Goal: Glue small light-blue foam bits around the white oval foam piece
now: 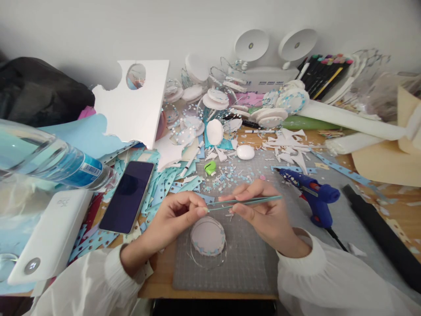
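Observation:
My right hand (pixel 259 215) pinches a pair of light green tweezers (pixel 245 202), which lie almost level and point left. Their tips meet the pinched fingertips of my left hand (pixel 179 215). Whatever sits between those fingertips is too small to make out. Just below both hands a white foam disc (pixel 208 235) edged with small blue stars rests on the grey cutting mat (pixel 246 263), with a clear plastic ring around it.
A blue glue gun (pixel 311 193) stands right of my hands, its cord trailing toward me. A dark phone (pixel 128 195) and white power bank (pixel 49 232) lie left. A water bottle (pixel 49 164) lies far left. Foam discs (pixel 215 98), blue paper strips (pixel 164 188) and scraps crowd the back.

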Demonstrator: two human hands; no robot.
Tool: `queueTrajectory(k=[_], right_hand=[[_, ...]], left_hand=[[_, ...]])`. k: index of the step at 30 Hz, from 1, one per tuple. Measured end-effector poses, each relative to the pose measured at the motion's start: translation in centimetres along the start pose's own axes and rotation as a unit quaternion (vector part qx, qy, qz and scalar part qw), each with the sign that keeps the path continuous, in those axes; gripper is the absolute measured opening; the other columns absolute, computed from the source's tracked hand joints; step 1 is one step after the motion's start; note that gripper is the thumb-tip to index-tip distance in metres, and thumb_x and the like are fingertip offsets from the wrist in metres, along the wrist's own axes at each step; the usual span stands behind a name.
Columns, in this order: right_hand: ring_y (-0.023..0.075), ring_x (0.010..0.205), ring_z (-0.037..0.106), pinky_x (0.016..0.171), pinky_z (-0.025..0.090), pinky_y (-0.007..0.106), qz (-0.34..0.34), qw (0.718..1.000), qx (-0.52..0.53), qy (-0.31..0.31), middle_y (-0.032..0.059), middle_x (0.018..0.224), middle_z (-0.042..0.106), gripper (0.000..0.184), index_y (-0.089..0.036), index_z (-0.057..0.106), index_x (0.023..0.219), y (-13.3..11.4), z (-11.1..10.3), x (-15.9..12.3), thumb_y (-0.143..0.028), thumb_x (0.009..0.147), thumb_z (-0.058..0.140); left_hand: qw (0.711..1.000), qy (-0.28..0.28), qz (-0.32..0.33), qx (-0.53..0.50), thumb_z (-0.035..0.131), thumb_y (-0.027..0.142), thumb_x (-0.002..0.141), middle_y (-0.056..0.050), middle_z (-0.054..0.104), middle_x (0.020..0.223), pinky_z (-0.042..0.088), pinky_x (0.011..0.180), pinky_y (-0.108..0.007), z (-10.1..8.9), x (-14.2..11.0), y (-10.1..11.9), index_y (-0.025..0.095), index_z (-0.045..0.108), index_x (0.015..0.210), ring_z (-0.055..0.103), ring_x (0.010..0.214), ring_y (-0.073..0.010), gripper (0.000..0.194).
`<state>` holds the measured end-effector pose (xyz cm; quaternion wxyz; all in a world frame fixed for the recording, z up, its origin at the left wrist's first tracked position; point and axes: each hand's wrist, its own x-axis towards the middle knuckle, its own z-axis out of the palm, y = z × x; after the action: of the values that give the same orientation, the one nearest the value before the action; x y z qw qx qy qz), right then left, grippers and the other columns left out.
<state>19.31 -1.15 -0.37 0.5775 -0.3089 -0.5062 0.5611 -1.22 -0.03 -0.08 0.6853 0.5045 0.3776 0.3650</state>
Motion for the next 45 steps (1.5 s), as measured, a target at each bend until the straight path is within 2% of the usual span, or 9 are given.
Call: queueTrajectory(k=[8, 18, 24, 28, 32, 36, 40, 45], right_hand=[[0.0125, 0.067, 0.069, 0.071, 0.061, 0.032, 0.022, 1.0, 0.012, -0.006, -0.0031, 0.071, 0.067, 0.012, -0.023, 0.062, 0.084, 0.37, -0.13, 0.0, -0.018, 0.08, 0.072], [0.0109, 0.063, 0.066, 0.071, 0.06, 0.032, 0.051, 0.999, 0.015, 0.001, -0.0034, 0.069, 0.066, 0.012, -0.023, 0.06, 0.083, 0.5, -0.22, -0.05, -0.02, 0.08, 0.072], [0.0097, 0.063, 0.064, 0.068, 0.058, 0.028, 0.058, 0.998, 0.018, 0.002, -0.004, 0.069, 0.065, 0.011, -0.023, 0.061, 0.083, 0.62, -0.32, -0.11, -0.019, 0.081, 0.071], [0.0108, 0.061, 0.065, 0.057, 0.054, 0.025, 0.086, 0.996, 0.009, 0.023, -0.0024, 0.071, 0.067, 0.012, -0.022, 0.061, 0.08, 0.55, -0.38, 0.1, -0.023, 0.079, 0.073], [0.0113, 0.058, 0.063, 0.053, 0.051, 0.024, 0.096, 0.995, 0.025, 0.032, -0.0033, 0.065, 0.065, 0.014, -0.023, 0.061, 0.078, 0.31, -0.34, 0.44, -0.027, 0.079, 0.074], [0.0089, 0.056, 0.06, 0.055, 0.05, 0.024, 0.087, 0.994, 0.054, 0.04, -0.0049, 0.065, 0.063, 0.011, -0.024, 0.062, 0.081, 0.21, -0.34, 0.53, -0.024, 0.08, 0.073], [0.0085, 0.063, 0.062, 0.06, 0.053, 0.024, 0.052, 0.997, 0.031, 0.049, -0.0043, 0.073, 0.065, 0.009, -0.025, 0.064, 0.081, 0.4, -0.43, 0.39, -0.021, 0.081, 0.072], [0.0133, 0.077, 0.069, 0.076, 0.058, 0.031, -0.013, 0.998, -0.016, 0.057, -0.0031, 0.079, 0.068, 0.013, -0.026, 0.066, 0.083, 0.24, -0.38, 0.21, -0.015, 0.08, 0.072]], left_hand=[[1.0, -0.021, 0.0, 0.003, 0.067, 0.034, 0.084, 0.002, 0.049, 0.065, 0.033, 0.054, -0.018, 0.0, -0.21, 0.15, 0.016, 0.06, 0.074, 0.041, 0.059, -0.0082, 0.022], [1.0, -0.021, 0.004, 0.008, 0.064, 0.032, 0.087, 0.003, 0.049, 0.066, 0.032, 0.054, -0.017, -0.02, -0.31, 0.02, 0.015, 0.06, 0.076, 0.04, 0.058, -0.007, 0.02], [0.999, -0.004, 0.019, 0.04, 0.064, 0.03, 0.087, 0.002, 0.05, 0.064, 0.034, 0.052, -0.017, 0.11, -0.2, 0.29, 0.016, 0.062, 0.076, 0.042, 0.057, -0.0073, 0.018], [0.998, 0.009, 0.022, 0.06, 0.066, 0.03, 0.085, 0.002, 0.051, 0.064, 0.036, 0.052, -0.017, 0.17, -0.17, 0.18, 0.017, 0.065, 0.077, 0.044, 0.058, -0.0079, 0.015], [0.998, 0.016, 0.021, 0.061, 0.067, 0.031, 0.085, 0.003, 0.051, 0.063, 0.036, 0.052, -0.017, 0.14, -0.16, 0.05, 0.018, 0.066, 0.077, 0.044, 0.057, -0.0075, 0.015], [0.998, 0.029, 0.018, 0.052, 0.067, 0.033, 0.085, 0.002, 0.056, 0.064, 0.037, 0.054, -0.017, 0.0, -0.11, -0.01, 0.018, 0.068, 0.077, 0.047, 0.058, -0.0079, 0.016], [0.998, 0.024, 0.009, 0.05, 0.065, 0.035, 0.086, -0.001, 0.064, 0.07, 0.04, 0.058, -0.019, -0.17, -0.15, 0.02, 0.018, 0.071, 0.074, 0.052, 0.062, -0.0098, 0.021], [0.999, 0.03, -0.01, 0.021, 0.066, 0.04, 0.084, -0.001, 0.06, 0.06, 0.031, 0.051, -0.022, -0.36, -0.13, -0.28, 0.017, 0.074, 0.069, 0.044, 0.052, -0.0095, 0.028]])
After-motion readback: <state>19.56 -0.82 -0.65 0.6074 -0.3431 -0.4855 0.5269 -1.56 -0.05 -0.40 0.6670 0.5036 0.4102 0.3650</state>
